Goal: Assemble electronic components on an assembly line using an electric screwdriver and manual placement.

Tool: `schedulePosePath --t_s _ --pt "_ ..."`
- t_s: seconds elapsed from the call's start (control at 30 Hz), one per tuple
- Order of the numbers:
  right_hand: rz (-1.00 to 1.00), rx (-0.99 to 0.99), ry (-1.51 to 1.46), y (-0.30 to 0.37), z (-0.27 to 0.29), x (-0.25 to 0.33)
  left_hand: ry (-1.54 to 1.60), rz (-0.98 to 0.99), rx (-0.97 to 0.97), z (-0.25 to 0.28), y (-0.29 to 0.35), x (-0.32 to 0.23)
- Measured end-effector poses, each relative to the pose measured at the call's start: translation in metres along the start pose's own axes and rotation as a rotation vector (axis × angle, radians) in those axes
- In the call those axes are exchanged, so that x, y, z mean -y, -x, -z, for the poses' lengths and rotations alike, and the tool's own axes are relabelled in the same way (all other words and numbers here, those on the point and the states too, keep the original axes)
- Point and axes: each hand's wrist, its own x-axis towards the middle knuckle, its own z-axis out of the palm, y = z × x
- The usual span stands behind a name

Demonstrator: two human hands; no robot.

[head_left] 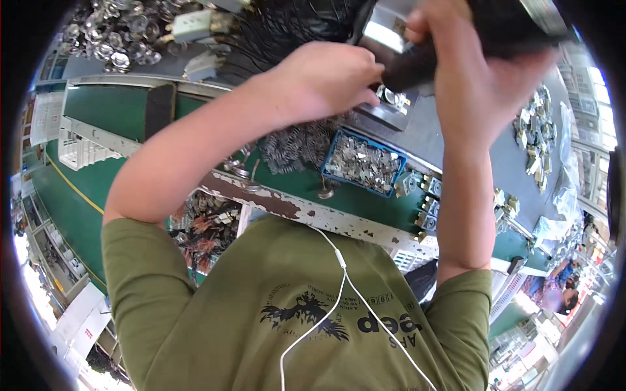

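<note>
Upper centre: left hand [336,77] curls beside metal fixture [385,117], grip unclear; right hand [475,85] spreads at black machine [499,29], hold unclear. Pinch risk if machine shifts.

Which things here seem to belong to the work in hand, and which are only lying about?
Apparently in use: small metal part by the left hand; metal machine by the right hand.

Apparently lying about: black cables; round parts; clear plastic bag.

Head fisheye is looking steeply down from the wearer's head, closely framing the olive T-shirt [254,264] and green-topped workbench [372,210].
</note>
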Motion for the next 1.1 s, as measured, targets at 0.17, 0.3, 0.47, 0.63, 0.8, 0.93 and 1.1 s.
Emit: schedulePosePath --t_s 0.17,0.3,0.47,0.63,0.8,0.93,1.1 --pt "0.002 0.01 -0.141 -0.028 0.044 0.034 -0.125 -0.339 -0.294 -0.013 0.004 -0.006" --pt "-0.069 -0.122 0.015 -0.025 0.057 0.025 -0.155 -0.34 -0.127 0.0 0.017 -0.012" --pt "-0.199 -0.079 0.221 -0.025 0.077 0.008 -0.169 -0.304 -0.124 -0.002 0.024 -0.021" --pt "0.092 -0.098 0.28 -0.003 0.092 0.01 -0.442 -0.458 -0.573 0.044 0.012 -0.011" --pt "0.05 -0.037 0.245 0.03 0.101 0.025 -0.642 -0.085 -0.637 0.117 -0.001 0.021" --pt "-0.072 0.169 0.19 0.05 0.1 0.02 -0.641 0.198 -0.38 0.136 -0.012 0.014" --pt "-0.326 0.265 0.237 0.082 0.115 0.037 -0.765 -0.275 -0.791 0.102 0.013 -0.021"
